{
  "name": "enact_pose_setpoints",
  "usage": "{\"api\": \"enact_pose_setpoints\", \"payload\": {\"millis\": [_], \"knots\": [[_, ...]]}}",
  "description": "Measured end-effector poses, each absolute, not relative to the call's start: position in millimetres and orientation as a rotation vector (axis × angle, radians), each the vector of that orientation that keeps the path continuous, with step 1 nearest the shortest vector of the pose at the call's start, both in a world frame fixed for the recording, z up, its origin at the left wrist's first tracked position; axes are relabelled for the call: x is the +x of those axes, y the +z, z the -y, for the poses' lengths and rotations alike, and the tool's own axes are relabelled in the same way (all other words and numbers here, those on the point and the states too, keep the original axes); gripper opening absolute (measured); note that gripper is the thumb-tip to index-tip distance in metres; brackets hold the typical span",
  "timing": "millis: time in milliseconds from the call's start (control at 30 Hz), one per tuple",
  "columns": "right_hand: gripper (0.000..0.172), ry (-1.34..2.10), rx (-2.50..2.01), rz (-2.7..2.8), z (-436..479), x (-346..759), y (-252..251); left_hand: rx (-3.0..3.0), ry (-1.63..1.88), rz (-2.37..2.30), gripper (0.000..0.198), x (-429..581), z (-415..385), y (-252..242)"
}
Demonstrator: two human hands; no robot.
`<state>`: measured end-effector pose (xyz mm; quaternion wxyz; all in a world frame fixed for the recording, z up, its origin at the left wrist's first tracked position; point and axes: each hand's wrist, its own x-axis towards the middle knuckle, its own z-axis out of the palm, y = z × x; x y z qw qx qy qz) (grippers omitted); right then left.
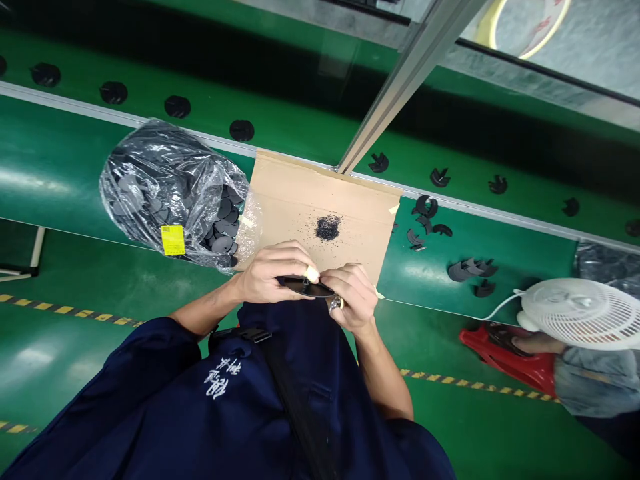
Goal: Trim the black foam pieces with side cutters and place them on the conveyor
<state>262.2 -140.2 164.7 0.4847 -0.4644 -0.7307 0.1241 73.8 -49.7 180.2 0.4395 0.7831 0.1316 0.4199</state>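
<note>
Both hands close their grip on one flat black disc held at the near edge of the bench, the left hand over its top and the right hand on its rim. Just beyond, a cardboard sheet carries a heap of black crumbs. A bag at the left looks full of discs. A few notched pieces lie at the right, seemingly finished, with more on the belt behind.
</note>
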Motion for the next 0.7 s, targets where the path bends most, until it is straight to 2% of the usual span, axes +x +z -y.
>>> {"api": "enact_pose_setpoints", "payload": {"millis": [533, 700], "knots": [[0.017, 0.324, -1.126, 1.753, 139.7, 262.9, 163.2, 1.932, 1.033, -0.337, 0.018, 75.3, 51.9, 176.8], [0.018, 0.285, -1.128, 1.761, 139.1, 263.5, 163.4, 1.926, 1.066, -0.353, 0.026, 75.5, 52.3, 176.1]]}}
